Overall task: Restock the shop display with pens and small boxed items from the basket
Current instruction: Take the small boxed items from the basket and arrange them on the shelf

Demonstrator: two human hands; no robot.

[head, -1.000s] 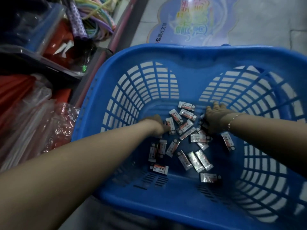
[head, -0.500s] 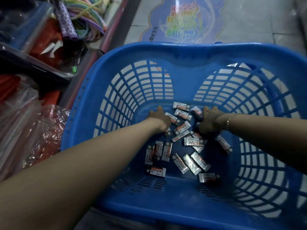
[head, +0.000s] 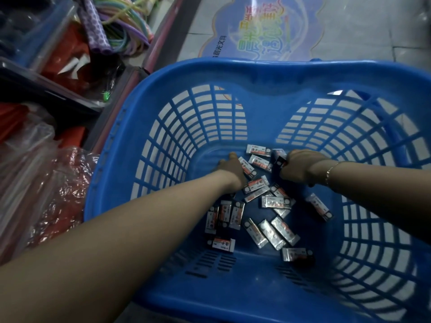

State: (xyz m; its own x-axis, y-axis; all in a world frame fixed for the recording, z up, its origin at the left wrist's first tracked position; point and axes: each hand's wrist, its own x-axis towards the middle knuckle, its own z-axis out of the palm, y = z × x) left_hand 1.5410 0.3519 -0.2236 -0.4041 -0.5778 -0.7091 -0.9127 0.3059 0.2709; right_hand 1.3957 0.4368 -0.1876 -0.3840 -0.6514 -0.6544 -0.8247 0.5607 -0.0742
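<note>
Two hands reach into blue basket (head: 233, 73) on tiled floor (head: 361, 26); right hand (head: 299, 166) grips boxes (head: 278, 158), left hand's (head: 231, 169) grip unclear.

Both arms are reaching forward and down, hands low and near each other.

The left hand (head: 231, 170) is lying knuckles-up with fingers spread forward. The right hand (head: 297, 167), a thin bracelet circling its wrist, is curling its fingers around a small boxed item (head: 278, 157) at its fingertips.

1 blue basket (head: 163, 73), about 20 small boxes (head: 270, 233), 2 hands (head: 297, 167).
</note>
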